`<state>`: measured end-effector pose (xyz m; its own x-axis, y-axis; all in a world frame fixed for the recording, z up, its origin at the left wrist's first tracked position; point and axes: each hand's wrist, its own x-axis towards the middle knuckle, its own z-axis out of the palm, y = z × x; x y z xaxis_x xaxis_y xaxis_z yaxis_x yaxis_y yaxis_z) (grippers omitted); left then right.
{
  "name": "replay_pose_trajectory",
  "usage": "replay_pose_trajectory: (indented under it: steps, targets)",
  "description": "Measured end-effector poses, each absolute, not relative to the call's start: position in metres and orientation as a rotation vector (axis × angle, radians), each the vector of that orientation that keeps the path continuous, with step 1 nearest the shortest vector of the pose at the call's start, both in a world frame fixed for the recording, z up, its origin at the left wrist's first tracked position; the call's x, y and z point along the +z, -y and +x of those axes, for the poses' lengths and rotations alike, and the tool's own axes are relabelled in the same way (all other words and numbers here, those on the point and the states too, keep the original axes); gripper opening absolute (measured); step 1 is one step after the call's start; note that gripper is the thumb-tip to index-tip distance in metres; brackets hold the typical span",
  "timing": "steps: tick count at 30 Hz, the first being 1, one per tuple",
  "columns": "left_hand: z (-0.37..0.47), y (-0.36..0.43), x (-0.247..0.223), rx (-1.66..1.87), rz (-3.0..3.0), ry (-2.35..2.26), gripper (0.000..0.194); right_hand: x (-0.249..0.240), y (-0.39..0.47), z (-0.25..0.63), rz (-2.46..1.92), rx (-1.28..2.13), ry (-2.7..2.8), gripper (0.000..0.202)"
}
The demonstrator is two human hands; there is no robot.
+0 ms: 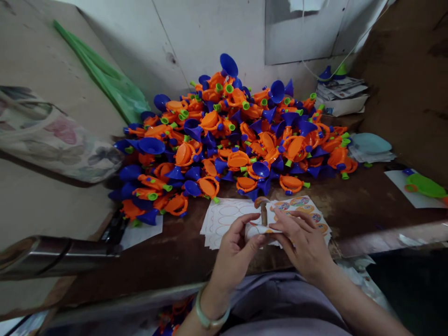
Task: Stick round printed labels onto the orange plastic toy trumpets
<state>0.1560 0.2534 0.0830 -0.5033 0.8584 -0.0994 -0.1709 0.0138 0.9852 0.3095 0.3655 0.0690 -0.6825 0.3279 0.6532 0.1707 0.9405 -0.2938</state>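
Note:
My left hand (233, 254) pinches a curled sticker sheet (258, 229) between thumb and fingers. From the other side my right hand (304, 242) is closed on the same sheet, its fingertips at the sheet's folded edge. Just beyond my fingers a small curled orange-brown piece (261, 201) sticks up; I cannot make out whether it is attached. Below my hands, used backing sheets (219, 215) with oval outlines lie fanned to the left. To the right lie sheets of oval printed stickers (315, 212), partly covered by my right hand.
A large heap of orange and blue toy trumpets (238, 158) fills the back of the brown table (353, 205). At left lies a metal cylinder (52, 254). A light-blue dish (371, 142) rests on papers at right, near a green toy part (425, 185).

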Motion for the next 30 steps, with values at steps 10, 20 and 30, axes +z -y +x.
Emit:
replay_pose_trajectory:
  steps: [10, 20, 30]
  targets:
    - [0.163, -0.274, 0.076, 1.559, 0.639, -1.347, 0.054, 0.054, -0.366, 0.321, -0.321, 0.195, 2.242, 0.075]
    - [0.172, -0.319, 0.066, 1.488, 0.908, -1.376, 0.040, 0.043, -0.370, 0.353, -0.361, 0.032, 2.122, 0.046]
    - [0.133, -0.352, 0.037, 1.305, 1.492, -2.013, 0.029, 0.045, -0.349, 0.342, -0.095, 0.463, 2.151, 0.046]
